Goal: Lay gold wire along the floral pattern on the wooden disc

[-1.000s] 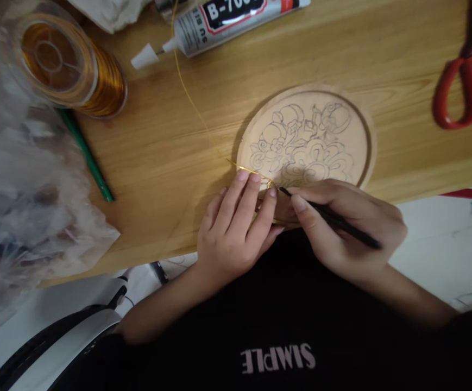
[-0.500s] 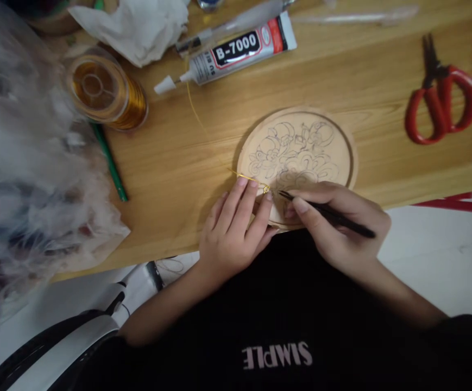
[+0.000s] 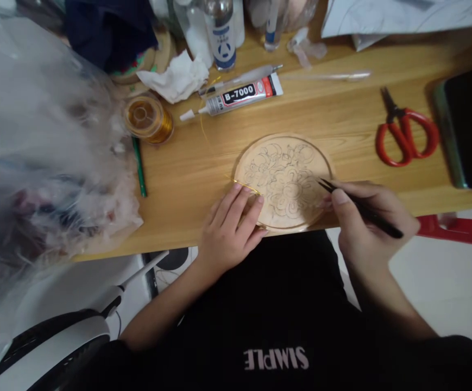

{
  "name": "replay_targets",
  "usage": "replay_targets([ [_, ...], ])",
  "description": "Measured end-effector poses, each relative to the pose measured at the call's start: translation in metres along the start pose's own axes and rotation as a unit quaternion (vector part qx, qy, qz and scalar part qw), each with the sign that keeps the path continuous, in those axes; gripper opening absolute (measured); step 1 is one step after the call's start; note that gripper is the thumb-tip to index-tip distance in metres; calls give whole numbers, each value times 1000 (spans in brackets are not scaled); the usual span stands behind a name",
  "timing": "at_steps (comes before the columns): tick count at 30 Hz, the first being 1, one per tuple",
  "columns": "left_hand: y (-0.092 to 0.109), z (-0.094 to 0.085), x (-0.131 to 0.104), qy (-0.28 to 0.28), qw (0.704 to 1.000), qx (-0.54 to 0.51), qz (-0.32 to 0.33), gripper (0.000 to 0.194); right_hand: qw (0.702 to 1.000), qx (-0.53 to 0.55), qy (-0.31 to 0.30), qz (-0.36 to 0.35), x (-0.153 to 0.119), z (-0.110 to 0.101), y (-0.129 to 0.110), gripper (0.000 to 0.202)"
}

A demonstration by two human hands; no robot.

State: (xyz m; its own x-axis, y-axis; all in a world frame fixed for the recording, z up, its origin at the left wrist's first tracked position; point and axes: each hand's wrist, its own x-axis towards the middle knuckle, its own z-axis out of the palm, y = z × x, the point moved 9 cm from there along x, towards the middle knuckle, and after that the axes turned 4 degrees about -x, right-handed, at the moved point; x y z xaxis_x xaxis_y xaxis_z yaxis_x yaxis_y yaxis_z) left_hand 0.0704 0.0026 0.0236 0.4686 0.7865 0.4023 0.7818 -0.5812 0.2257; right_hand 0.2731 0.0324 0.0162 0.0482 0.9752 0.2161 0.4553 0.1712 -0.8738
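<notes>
My left hand (image 3: 228,231) lies with fingers stretched and apart over the lower left rim of a round wooden board (image 3: 241,158). A thin gold wire (image 3: 247,186) runs along the fingertips, which rest on or beside it. Line drawings of flowers and crescents cover the board's face. Closed around black tweezers (image 3: 376,218), my right hand (image 3: 372,217) is at the board's right side. The tweezers' tips are slightly apart over the right rim, with nothing visible between them; whether they touch the board I cannot tell.
Behind the board lie a B-7000 glue tube (image 3: 239,96), a pen (image 3: 247,77) and a crumpled tissue (image 3: 176,79). A gold wire spool (image 3: 148,118) and plastic bag (image 3: 76,136) are left. Red-handled snips (image 3: 407,136) and a phone (image 3: 470,127) are right. A bottle (image 3: 221,35) stands behind.
My right hand has moved the tweezers right, away from my left fingertips to the board's right rim. My left hand stays on the board. The view has shifted, showing more of the table's back.
</notes>
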Motion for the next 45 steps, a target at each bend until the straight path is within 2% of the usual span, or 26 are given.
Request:
replay_targets([
  [3, 2, 0, 1, 1, 1000, 13, -1, 40, 994, 12, 100, 30, -4, -5, 5, 23],
  [6, 4, 0, 1, 3, 1000, 28, 5, 39, 992, 25, 125, 11, -4, -1, 3, 20],
  [11, 7, 3, 0, -15, 998, 60, 14, 46, 990, 18, 134, -50, -3, -1, -5, 20],
  [15, 7, 3, 0, -17, 999, 49, 9, 45, 980, -80, 100, -154, -6, 5, -30, 28],
  [17, 6, 3, 0, -18, 999, 44, 7, 46, 974, -117, 71, -182, -7, 11, -37, 31],
  [24, 4, 4, -2, -9, 999, 38, -2, 54, 972, -155, 41, -171, -4, 19, -35, 40],
  [30, 7, 3, 0, -5, 999, 51, 5, 51, 973, -158, 18, -169, -1, 25, -36, 49],
  [33, 6, 4, 1, -12, 999, 51, 3, 51, 969, -155, 23, -189, -1, 24, -38, 50],
  [41, 6, 4, 2, -11, 999, 47, 3, 51, 970, -153, 25, -187, -1, 25, -34, 52],
  [45, 6, 5, 1, -10, 999, 46, 2, 52, 968, -170, -2, -185, 1, 29, -37, 53],
])
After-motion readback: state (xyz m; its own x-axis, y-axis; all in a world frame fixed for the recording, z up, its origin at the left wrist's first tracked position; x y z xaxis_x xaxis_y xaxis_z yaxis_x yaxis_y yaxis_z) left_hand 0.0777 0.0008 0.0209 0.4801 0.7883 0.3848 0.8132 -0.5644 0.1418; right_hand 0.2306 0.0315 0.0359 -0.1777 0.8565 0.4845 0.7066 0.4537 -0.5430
